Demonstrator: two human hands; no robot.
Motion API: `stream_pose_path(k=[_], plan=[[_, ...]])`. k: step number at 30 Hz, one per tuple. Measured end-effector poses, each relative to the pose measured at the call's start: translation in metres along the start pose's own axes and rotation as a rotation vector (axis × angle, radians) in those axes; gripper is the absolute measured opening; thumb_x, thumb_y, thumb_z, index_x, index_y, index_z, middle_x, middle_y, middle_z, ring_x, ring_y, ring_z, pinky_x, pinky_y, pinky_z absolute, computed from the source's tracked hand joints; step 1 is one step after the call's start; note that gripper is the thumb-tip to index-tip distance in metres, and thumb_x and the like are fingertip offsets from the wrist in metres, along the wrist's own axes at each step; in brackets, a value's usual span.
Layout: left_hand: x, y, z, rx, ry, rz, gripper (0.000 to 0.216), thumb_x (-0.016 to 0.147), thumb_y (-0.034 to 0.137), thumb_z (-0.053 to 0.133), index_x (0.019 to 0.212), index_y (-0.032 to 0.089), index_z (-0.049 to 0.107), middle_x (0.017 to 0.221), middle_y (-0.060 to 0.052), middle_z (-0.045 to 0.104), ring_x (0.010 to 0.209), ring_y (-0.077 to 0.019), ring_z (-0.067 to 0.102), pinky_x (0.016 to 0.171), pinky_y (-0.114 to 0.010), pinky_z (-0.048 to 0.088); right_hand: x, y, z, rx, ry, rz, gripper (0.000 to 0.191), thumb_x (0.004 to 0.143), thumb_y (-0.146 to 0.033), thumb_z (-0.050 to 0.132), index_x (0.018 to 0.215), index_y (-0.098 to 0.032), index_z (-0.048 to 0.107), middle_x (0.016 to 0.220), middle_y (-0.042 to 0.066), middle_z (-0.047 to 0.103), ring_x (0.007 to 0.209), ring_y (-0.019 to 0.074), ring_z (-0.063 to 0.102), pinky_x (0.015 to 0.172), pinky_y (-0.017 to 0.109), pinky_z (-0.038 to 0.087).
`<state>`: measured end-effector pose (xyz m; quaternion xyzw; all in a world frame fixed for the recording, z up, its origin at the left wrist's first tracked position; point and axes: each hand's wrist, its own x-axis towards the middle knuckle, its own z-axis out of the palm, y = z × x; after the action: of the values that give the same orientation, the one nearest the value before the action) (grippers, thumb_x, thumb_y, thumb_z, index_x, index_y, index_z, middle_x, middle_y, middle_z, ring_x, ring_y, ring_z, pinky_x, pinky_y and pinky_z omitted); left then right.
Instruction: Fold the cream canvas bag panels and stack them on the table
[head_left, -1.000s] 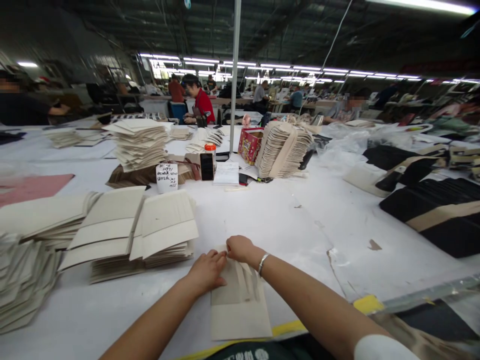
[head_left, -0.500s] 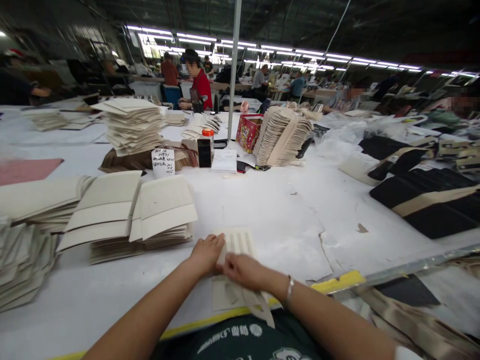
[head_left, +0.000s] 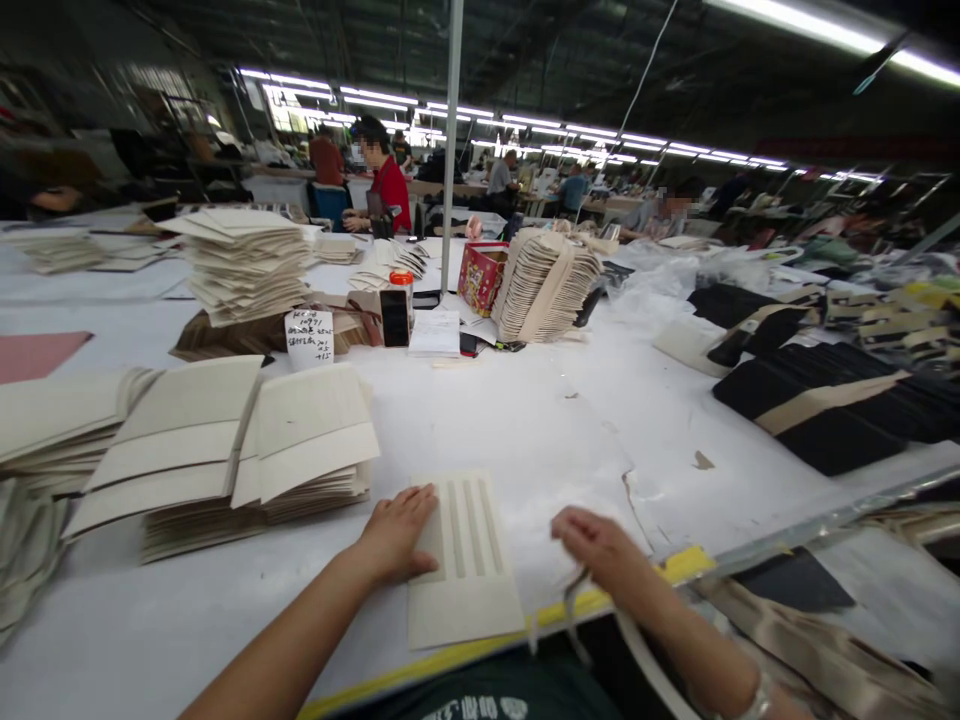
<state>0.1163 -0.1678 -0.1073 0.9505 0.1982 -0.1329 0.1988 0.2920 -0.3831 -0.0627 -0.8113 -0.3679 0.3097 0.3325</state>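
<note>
A flat cream panel [head_left: 469, 612], with several narrow raised strips running along it, lies on the white table near its front edge. My left hand [head_left: 401, 535] rests on the panel's left side, fingers stretched out and pressing lightly on it. To the right of the panel, above the tabletop, my right hand [head_left: 592, 545] is closed. A thin pale strip [head_left: 571, 605] hangs from its fingers, blurred by motion. Left of my left hand stand stacks of folded cream panels [head_left: 307, 425].
A taller cream stack [head_left: 240, 265] stands behind, near a handwritten note [head_left: 308, 340] and a phone [head_left: 394, 318]. A red box [head_left: 480, 275] and a tied bundle [head_left: 547, 285] sit by a pole. Black tied pieces [head_left: 817, 400] lie right. Co-workers are farther back.
My right hand has moved from over the panel to the right, with the strip trailing from it. My left hand stays on the panel, which is now more exposed. The view has shifted slightly.
</note>
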Motion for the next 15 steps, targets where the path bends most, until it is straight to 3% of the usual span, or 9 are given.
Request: stream_pose_path(k=[2, 3, 5, 7, 9, 11, 13, 15], plan=[[0.003, -0.005, 0.000, -0.095, 0.045, 0.001, 0.062, 0.066, 0.030, 0.056, 0.124, 0.019, 0.034, 0.134, -0.006, 0.030, 0.121, -0.0229, 0.027, 0.097, -0.041, 0.026, 0.031, 0.028, -0.050, -0.094, 0.211, 0.119, 0.029, 0.078, -0.042, 0.032, 0.067, -0.020, 0.048, 0.048, -0.004, 0.040, 0.044, 0.0102, 0.036, 0.044, 0.022, 0.029], [0.006, -0.007, -0.001, -0.136, 0.087, -0.004, 0.055, 0.070, 0.027, 0.052, 0.122, 0.018, 0.036, 0.131, -0.006, 0.036, 0.119, -0.0202, 0.032, 0.098, -0.036, 0.027, 0.047, 0.043, -0.070, -0.169, 0.246, 0.127, 0.031, 0.079, -0.043, 0.032, 0.065, -0.020, 0.047, 0.048, -0.004, 0.040, 0.045, 0.0108, 0.038, 0.045, 0.023, 0.029], [0.010, -0.008, -0.003, -0.174, 0.168, -0.012, 0.043, 0.073, 0.020, 0.046, 0.116, 0.017, 0.043, 0.121, -0.006, 0.047, 0.111, -0.0169, 0.041, 0.097, -0.031, 0.029, 0.078, 0.071, -0.096, -0.384, 0.271, 0.128, 0.033, 0.080, -0.044, 0.032, 0.060, -0.020, 0.045, 0.050, -0.001, 0.044, 0.049, 0.0130, 0.044, 0.050, 0.025, 0.032], [0.012, -0.007, -0.004, -0.156, 0.184, -0.016, 0.039, 0.072, 0.020, 0.047, 0.111, 0.018, 0.048, 0.117, -0.005, 0.051, 0.109, -0.0181, 0.044, 0.095, -0.031, 0.031, 0.103, 0.086, -0.105, -0.587, 0.237, 0.157, 0.033, 0.081, -0.043, 0.033, 0.063, -0.020, 0.049, 0.059, 0.004, 0.052, 0.058, 0.0164, 0.050, 0.057, 0.028, 0.035], [0.011, -0.008, 0.000, -0.118, 0.152, -0.027, 0.045, 0.068, 0.026, 0.055, 0.112, 0.020, 0.048, 0.124, -0.005, 0.045, 0.114, -0.0225, 0.038, 0.096, -0.036, 0.030, 0.125, 0.084, -0.099, -0.759, 0.262, 0.217, 0.032, 0.080, -0.044, 0.035, 0.074, -0.019, 0.054, 0.080, 0.012, 0.057, 0.071, 0.0225, 0.054, 0.062, 0.033, 0.038], [0.010, -0.012, 0.010, -0.095, 0.140, -0.030, 0.061, 0.063, 0.037, 0.061, 0.119, 0.022, 0.043, 0.132, -0.005, 0.033, 0.121, -0.0270, 0.029, 0.100, -0.043, 0.025, 0.147, 0.062, -0.084, -0.888, 0.360, 0.190, 0.031, 0.078, -0.042, 0.040, 0.090, -0.017, 0.055, 0.106, 0.017, 0.051, 0.089, 0.0291, 0.051, 0.069, 0.039, 0.039], [0.010, -0.019, 0.024, -0.092, 0.132, 0.020, 0.067, 0.066, 0.047, 0.056, 0.126, 0.026, 0.033, 0.136, -0.004, 0.025, 0.123, -0.0277, 0.023, 0.102, -0.046, 0.020, 0.175, 0.023, -0.058, -0.906, 0.421, 0.030, 0.035, 0.078, -0.037, 0.043, 0.104, -0.015, 0.051, 0.120, 0.017, 0.042, 0.102, 0.0298, 0.045, 0.080, 0.040, 0.036], [0.013, -0.027, 0.040, -0.085, 0.158, 0.064, 0.055, 0.077, 0.048, 0.042, 0.128, 0.036, 0.026, 0.134, 0.001, 0.027, 0.123, -0.0239, 0.026, 0.102, -0.045, 0.023, 0.207, -0.025, -0.022, -0.780, 0.374, -0.164, 0.042, 0.079, -0.035, 0.042, 0.114, -0.011, 0.044, 0.122, 0.016, 0.042, 0.108, 0.0248, 0.042, 0.089, 0.034, 0.032]])
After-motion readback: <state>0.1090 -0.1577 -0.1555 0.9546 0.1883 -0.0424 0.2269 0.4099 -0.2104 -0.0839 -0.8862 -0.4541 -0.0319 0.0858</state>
